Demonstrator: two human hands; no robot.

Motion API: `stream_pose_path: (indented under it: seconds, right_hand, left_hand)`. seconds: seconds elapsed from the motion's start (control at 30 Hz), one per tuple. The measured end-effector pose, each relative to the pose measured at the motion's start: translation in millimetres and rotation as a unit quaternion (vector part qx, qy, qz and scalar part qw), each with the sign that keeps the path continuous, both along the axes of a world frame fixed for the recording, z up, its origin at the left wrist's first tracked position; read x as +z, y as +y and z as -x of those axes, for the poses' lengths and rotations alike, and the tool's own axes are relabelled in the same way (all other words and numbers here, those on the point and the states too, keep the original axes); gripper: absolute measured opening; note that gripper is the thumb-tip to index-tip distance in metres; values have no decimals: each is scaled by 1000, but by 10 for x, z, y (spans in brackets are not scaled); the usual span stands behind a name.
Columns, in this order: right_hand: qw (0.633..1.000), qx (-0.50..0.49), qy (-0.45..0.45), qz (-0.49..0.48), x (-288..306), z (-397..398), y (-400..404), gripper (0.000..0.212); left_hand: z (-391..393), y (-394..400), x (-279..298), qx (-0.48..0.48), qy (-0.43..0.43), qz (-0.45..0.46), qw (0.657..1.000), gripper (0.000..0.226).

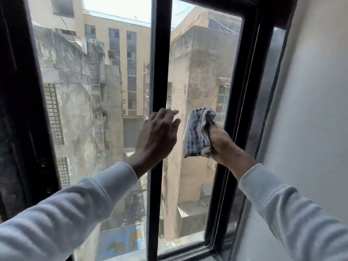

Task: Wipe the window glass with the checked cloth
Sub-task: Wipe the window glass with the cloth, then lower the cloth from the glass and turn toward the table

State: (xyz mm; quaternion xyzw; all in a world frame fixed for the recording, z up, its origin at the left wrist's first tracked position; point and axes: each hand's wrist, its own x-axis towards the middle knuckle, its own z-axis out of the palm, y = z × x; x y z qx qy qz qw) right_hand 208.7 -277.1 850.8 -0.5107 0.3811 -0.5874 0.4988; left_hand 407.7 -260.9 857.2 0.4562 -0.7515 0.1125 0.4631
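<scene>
Gripping the checked cloth (197,134) in a bunched wad, the right hand (219,143) holds it up against the right pane of the window glass (192,72), about mid-height. The left hand (158,134) is empty, fingers loosely spread, raised in front of the dark centre bar (160,53); whether it touches the bar I cannot tell. The cloth looks soft, light and limp, so it probably wipes best balled in the palm and pressed flat. The glass is rigid, smooth and fragile, calling for even pressure. The bar and right-hand frame (243,91) hem the stroke in; the white wall (310,91) stands close beside.
</scene>
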Motion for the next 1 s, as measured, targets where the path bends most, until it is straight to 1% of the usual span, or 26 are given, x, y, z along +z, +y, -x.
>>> stream_pose_path:
  seconds: [0.03,0.07,0.1,0.13,0.17,0.2,0.23,0.3,0.33,0.37,0.4,0.43,0.47,0.5,0.53,0.6,0.67,0.7,0.73,0.77,0.8,0.87,0.9,1.0]
  right_hand:
    - [998,58,-25,-9,42,1,164,52]
    - [994,102,-39,-6,58,-8,298,60]
    - [988,144,-49,7,39,13,402,68]
    - [978,194,-70,27,6,37,516,75]
    - [966,237,-98,35,-25,44,660,80]
    - [961,246,-126,24,-75,65,808,81]
    - [964,228,-140,1,-138,96,944,76]
    - [984,119,-132,-10,-373,241,1169,59]
    - [984,92,-151,-16,-535,345,1274,55]
    - [979,71,-187,-43,-727,482,1425,58]
    - [970,57,-222,-75,-937,588,1575,68]
    - [962,37,-248,-104,-1168,706,1777,76]
    - [958,15,-254,-134,-1416,827,2001,78]
    - [959,-8,-230,-165,-1653,924,2191,75]
    - [960,-38,-199,-195,-1937,1044,2428,66]
    - [952,-112,-145,-245,-2518,1302,2859,48]
    - [932,-195,-103,-288,-3119,1551,3290,32]
    - [916,-237,-95,-310,-3402,1682,3515,29]
    - [899,-273,-93,-330,-3687,1820,3708,32]
    - [882,-305,-95,-346,-3958,1953,3878,35]
    - [867,-334,-97,-358,-4228,2082,4050,35]
    - [837,-378,-93,-384,-4727,2304,4303,28]
    - [823,-390,-88,-403,-4982,2412,4404,28]
    - [793,-407,-59,-450,-5704,2668,4638,44]
  left_hand:
    - [72,69,5,-50,83,-89,991,56]
    - [142,124,11,-96,154,-178,967,64]
    - [205,171,22,-138,211,-251,935,72]
    - [262,219,34,-170,254,-304,902,76]
    - [305,263,32,-195,287,-340,874,73]
    - [347,332,21,-215,313,-368,849,68]
    - [377,404,-1,-230,334,-392,826,66]
    - [468,577,-118,-258,358,-439,783,62]
    - [514,662,-217,-275,368,-459,760,60]
    - [595,764,-354,-288,368,-474,746,56]
    - [683,876,-509,-295,363,-480,742,52]
    - [797,1005,-713,-291,348,-475,754,45]
    - [912,1151,-951,-281,332,-464,772,37]
    - [1002,1274,-1196,-274,317,-450,789,31]
    - [1143,1425,-1477,-276,301,-448,796,28]
    - [1435,1700,-2042,-289,267,-458,797,25]
    - [1721,1956,-2609,-307,250,-496,773,19]
    - [1892,2091,-2930,-312,235,-528,754,12]
    - [2068,2210,-3261,-317,217,-559,735,7]
    - [2244,2306,-3600,-314,194,-586,721,16]
    - [2413,2416,-3928,-312,183,-614,701,23]
    - [2713,2604,-4471,-308,165,-661,665,22]
    - [2869,2701,-4735,-304,153,-679,651,21]
    - [3230,2894,-5448,-300,113,-729,605,34]
